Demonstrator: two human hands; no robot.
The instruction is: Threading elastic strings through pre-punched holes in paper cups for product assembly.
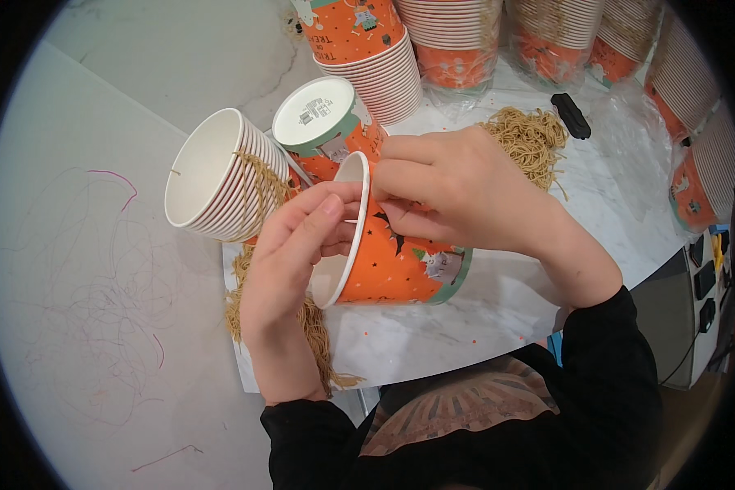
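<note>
On the white table [433,335], a cup stack [198,167] leans left of the orange cup [396,273], tilted mouth-left between both hands: left hand [290,237] with fingers inside the mouth, right hand [457,188] bent against the outer wall, each one's grasp unclear; tan string [531,143] lies beyond

An orange paper tub [394,273] is tipped sideways, white-rimmed mouth left, green base right.
</note>
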